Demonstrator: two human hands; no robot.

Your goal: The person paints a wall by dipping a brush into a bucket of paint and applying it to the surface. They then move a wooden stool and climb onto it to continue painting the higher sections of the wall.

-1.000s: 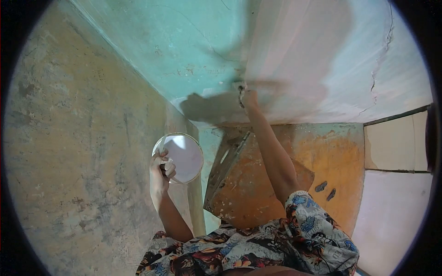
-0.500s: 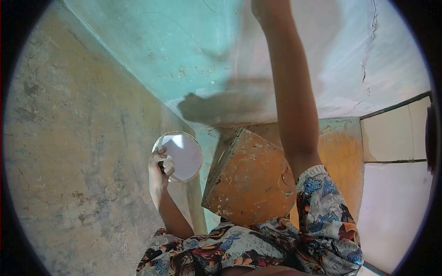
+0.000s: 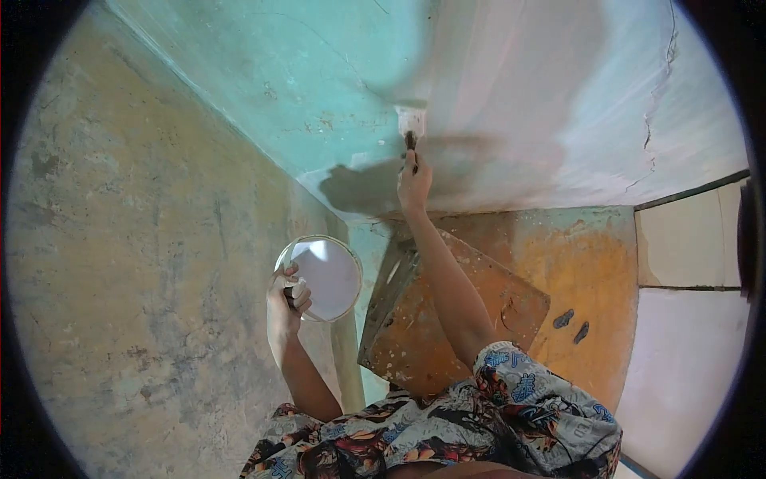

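So my right hand (image 3: 414, 182) was wrapped tight around the brush (image 3: 411, 128), bristles on the wall (image 3: 519, 88), mid-stroke. Left hand (image 3: 284, 307) gripped the paint tub (image 3: 321, 278); next I'd probably need a reload.

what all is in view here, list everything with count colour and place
paintbrush: 1, white bristles and dark handle, tip against the wall at top centre
paint tub: 1, round, white paint inside, centre left
wall: 1, turquoise on the left, freshly whitish-pink on the right, with a crack at far right
side wall: 1, weathered grey-yellow, left
wooden box: 1, orange-brown, paint-spattered, below the brush arm
floor patch: 1, orange, two dark marks on it, right of the box
pale panels: 2, cream and pinkish, far right
patterned shirt: 1, multicolour print, bottom
left hand: 1, its grip closed on the tub's rim
right hand: 1, raised, its grip closed on the brush handle
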